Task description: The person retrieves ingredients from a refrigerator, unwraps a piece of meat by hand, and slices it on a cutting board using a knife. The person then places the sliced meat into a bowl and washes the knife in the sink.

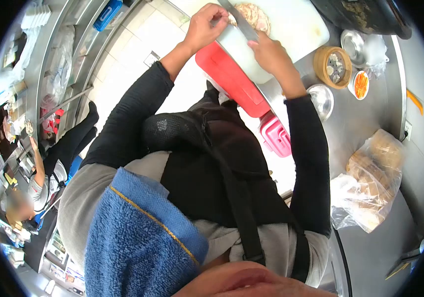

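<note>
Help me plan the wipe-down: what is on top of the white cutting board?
Pale food lies on the white cutting board; the right hand holds a knife across it. The surface beneath is covered; the board's far edge is out of frame.

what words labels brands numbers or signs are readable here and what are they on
No text is readable.
Dark bag at the waist: pale mark, too blurred to read.
Blue item on the shelf: white marking, too small to read.
Cluttered items at far left: too small and blurred.
Knife and cutting board: no lettering visible.
</note>
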A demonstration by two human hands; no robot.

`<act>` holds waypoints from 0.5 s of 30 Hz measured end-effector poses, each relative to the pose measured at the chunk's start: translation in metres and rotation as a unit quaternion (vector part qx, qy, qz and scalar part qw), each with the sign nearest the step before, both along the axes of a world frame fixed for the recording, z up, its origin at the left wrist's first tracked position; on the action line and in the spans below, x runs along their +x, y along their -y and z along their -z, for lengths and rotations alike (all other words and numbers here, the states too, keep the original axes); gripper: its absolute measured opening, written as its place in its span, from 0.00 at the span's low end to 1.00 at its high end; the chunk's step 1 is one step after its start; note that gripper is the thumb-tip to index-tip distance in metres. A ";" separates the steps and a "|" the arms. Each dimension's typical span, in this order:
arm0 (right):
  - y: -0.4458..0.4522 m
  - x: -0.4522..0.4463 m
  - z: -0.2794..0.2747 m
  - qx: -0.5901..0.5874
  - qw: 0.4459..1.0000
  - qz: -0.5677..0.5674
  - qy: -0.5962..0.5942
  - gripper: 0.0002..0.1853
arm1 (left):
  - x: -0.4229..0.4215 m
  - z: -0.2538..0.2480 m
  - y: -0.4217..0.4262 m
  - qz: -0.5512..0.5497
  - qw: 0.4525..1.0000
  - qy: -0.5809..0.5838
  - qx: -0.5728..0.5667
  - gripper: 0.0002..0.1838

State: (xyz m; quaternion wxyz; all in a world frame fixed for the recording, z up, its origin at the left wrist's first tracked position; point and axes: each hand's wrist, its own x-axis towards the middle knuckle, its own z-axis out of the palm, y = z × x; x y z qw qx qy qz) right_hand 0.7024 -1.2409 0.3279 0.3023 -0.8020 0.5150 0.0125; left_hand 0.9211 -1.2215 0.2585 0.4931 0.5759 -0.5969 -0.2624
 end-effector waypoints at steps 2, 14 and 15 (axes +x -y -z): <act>0.001 -0.015 -0.040 -0.031 0.997 -0.016 -0.066 0.16 | 0.004 0.001 0.005 0.011 1.000 0.011 -0.014 0.06; -0.007 -0.011 0.013 0.026 0.999 -0.019 -0.019 0.17 | -0.002 -0.023 -0.002 0.017 1.000 0.000 0.015 0.03; -0.003 -0.008 0.029 0.033 0.999 -0.003 0.019 0.18 | -0.001 -0.018 -0.002 0.015 1.000 0.002 -0.006 0.05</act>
